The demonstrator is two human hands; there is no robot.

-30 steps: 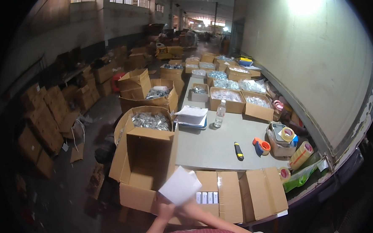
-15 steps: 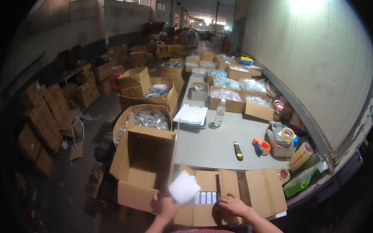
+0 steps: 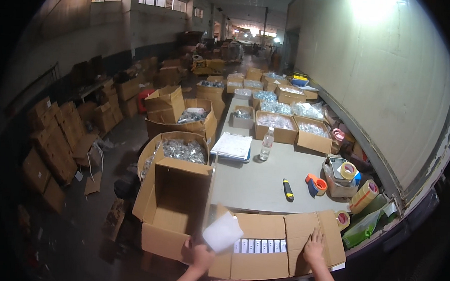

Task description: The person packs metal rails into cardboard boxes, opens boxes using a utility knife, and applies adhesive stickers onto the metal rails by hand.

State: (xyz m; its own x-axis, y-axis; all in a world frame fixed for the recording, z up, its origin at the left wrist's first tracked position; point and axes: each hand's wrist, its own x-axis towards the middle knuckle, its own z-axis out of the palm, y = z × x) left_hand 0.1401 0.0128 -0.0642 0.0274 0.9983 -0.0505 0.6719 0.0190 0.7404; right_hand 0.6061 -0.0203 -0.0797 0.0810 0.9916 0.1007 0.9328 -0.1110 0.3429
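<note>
Flanking eight white boxes [image 3: 263,246], left grip [image 3: 201,256] pinches one sheet [image 3: 224,232]; right grip [image 3: 314,250] rests spread on one flap [image 3: 334,239].

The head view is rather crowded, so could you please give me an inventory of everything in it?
Table: 1, grey, centre
Open carton: 1, brown, before the person
Small boxes: about eight, white, inside that carton
Flat piece: 1, white, in left hand
Deep carton: 1, brown, left of table
Knife: 1, black and yellow, on table
Tape dispenser: 1, orange and blue, on table
Bottle: 1, clear, on table
Papers: one stack, white, on table
Tape rolls: several, yellowish, right side
Plastic bag: 1, green, right side
Boxes of bagged goods: many, brown, on and left of table
Stacked cartons: many, brown, left floor
Left hand: 1, bare, holding flat piece
Right hand: 1, bare, on open carton's right flap
</note>
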